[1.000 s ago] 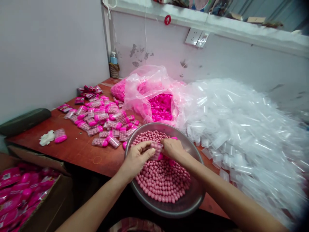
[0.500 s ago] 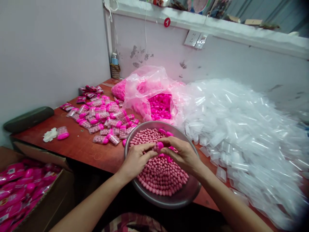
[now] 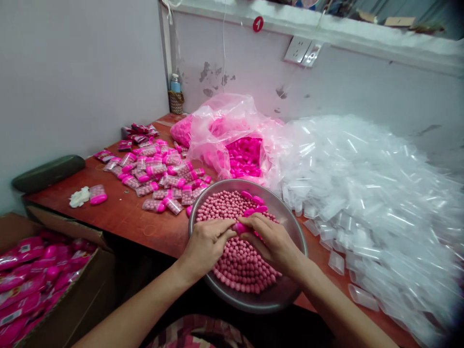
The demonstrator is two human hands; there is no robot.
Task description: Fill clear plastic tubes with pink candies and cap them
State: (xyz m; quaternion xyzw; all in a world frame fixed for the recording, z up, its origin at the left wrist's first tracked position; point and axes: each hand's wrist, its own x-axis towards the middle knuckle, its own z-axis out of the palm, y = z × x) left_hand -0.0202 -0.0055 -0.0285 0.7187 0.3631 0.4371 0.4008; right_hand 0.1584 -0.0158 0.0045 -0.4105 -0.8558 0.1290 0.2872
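Over a metal bowl (image 3: pixel 302 241) of round pink balls (image 3: pixel 250 275), both hands meet on one small clear container. My left hand (image 3: pixel 206 244) is closed around its body, which the fingers mostly hide. My right hand (image 3: pixel 273 237) pinches the bright pink cap (image 3: pixel 239 227) at the container's end. Whether the cap is fully seated, I cannot tell. Several loose pink caps (image 3: pixel 255 210) lie on the balls at the bowl's far right side.
Filled pink-capped containers (image 3: pixel 155 169) are spread on the red-brown table (image 3: pixel 130 217). Behind the bowl stands a plastic bag (image 3: pixel 232 108) of pink caps. Clear empty containers (image 3: pixel 362 193) pile up on the right. A cardboard box (image 3: pixel 83 285) holds pink packets at lower left.
The hands have drawn closer together around the container, and the left fingers now cover more of it. The view has shifted slightly.
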